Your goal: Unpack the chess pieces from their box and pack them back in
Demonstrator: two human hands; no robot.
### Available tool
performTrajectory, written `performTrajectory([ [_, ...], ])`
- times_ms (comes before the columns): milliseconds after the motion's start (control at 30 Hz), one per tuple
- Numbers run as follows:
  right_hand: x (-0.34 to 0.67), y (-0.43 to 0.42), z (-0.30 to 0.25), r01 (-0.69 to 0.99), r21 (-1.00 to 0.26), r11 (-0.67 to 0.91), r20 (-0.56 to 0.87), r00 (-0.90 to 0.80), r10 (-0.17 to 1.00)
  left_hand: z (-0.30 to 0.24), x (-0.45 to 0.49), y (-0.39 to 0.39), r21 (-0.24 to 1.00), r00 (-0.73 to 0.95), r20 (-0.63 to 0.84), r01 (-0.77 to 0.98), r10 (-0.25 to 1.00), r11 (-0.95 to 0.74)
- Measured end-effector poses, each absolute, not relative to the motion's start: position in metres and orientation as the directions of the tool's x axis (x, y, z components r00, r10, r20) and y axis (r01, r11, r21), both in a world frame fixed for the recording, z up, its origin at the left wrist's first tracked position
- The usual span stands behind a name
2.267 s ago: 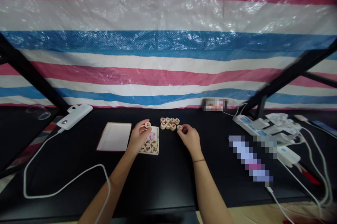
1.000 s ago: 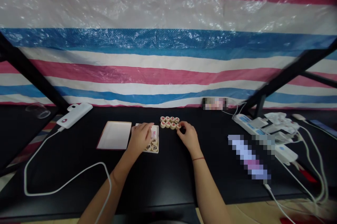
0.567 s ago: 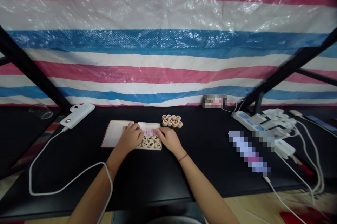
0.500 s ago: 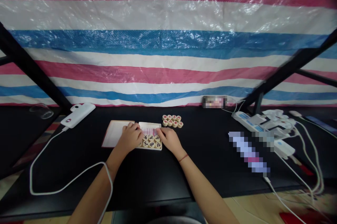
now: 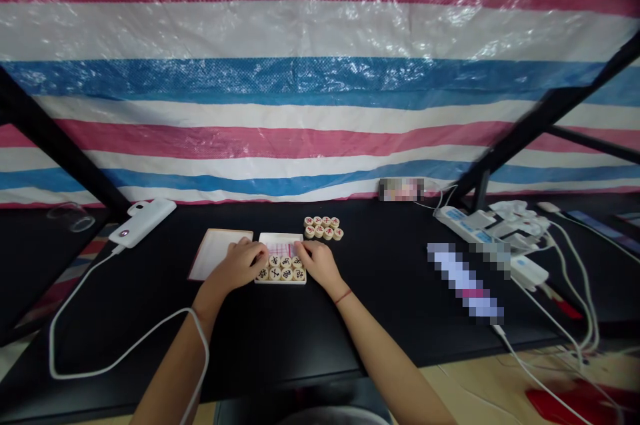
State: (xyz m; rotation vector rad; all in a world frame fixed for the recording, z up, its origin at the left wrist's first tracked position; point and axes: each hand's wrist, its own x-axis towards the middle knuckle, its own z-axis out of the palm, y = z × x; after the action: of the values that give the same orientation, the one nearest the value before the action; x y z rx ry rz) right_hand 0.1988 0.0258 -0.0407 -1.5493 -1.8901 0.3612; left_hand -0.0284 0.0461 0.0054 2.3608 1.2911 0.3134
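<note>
A shallow white box (image 5: 281, 282) lies on the black table with Chinese chess pieces (image 5: 286, 274) in its near part, black characters facing up. Over its left side, my left hand (image 5: 245, 261) is closed, the bent fingers together at the left end of the farther row; what lies under them is hidden. My right hand (image 5: 319, 262) is closed around the box's right edge, thumb side near the end of that row. Pink lines show on the box's bare floor. Just beyond, two rows of red-marked Chinese chess pieces (image 5: 323, 228) stand on the table.
An open lid (image 5: 213, 255) lies left of the box. A white power bank (image 5: 143, 222) trails a cable (image 5: 115, 366) across my left forearm. On the right are a power strip (image 5: 463, 225), chargers, cables and a blurred-out phone-like thing (image 5: 465, 282). Striped sheeting (image 5: 280, 138) hangs behind.
My left hand has drawn slightly back and left, uncovering the near row's left piece. My right hand stays at the box's right edge. The whole view has shifted a little.
</note>
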Motion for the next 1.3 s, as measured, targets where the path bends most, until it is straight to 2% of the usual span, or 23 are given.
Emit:
performTrajectory([
  [300, 0.198, 0.025, -0.04, 0.765, -0.588, 0.264, 0.332, -0.069, 0.941, -0.002, -0.024, 0.045, 0.317, 0.529, 0.125, 0.781, 0.84, -0.539],
  [400, 0.196, 0.025, -0.039, 0.78, -0.573, 0.253, 0.334, -0.059, 0.941, 0.001, -0.022, 0.044, 0.319, 0.533, 0.123, 0.778, 0.837, -0.541],
  [600, 0.196, 0.024, -0.041, 0.794, -0.557, 0.244, 0.35, -0.042, 0.936, 0.011, -0.022, 0.042, 0.417, 0.569, -0.002, 0.748, 0.822, -0.517],
  [767, 0.199, 0.024, -0.04, 0.75, -0.608, 0.262, 0.347, -0.046, 0.937, 0.013, -0.03, 0.044, 0.499, 0.574, 0.056, 0.692, 0.817, -0.521],
  [900, 0.2, 0.015, -0.032, 0.644, -0.669, 0.371, 0.439, -0.06, 0.896, 0.014, -0.02, 0.048, 0.697, 0.477, 0.157, 0.566, 0.865, -0.439],
  [967, 0.198, 0.009, -0.027, 0.598, -0.658, 0.458, 0.504, -0.102, 0.857, 0.013, -0.006, 0.049, 0.829, 0.398, 0.132, 0.458, 0.908, -0.322],
  [1033, 0.196, 0.005, -0.024, 0.578, -0.65, 0.494, 0.534, -0.116, 0.838, 0.01, 0.011, 0.049, 0.914, 0.441, 0.044, 0.344, 0.896, -0.214],
  [1167, 0.201, 0.003, -0.024, 0.595, -0.68, 0.429, 0.509, -0.039, 0.86, 0.001, 0.031, 0.052, 0.983, 0.448, -0.005, 0.164, 0.894, -0.076],
  [1300, 0.217, 0.008, -0.032, 0.684, -0.675, 0.276, 0.496, 0.144, 0.856, -0.009, 0.024, 0.054, 0.998, 0.256, -0.007, 0.067, 0.967, -0.011],
])
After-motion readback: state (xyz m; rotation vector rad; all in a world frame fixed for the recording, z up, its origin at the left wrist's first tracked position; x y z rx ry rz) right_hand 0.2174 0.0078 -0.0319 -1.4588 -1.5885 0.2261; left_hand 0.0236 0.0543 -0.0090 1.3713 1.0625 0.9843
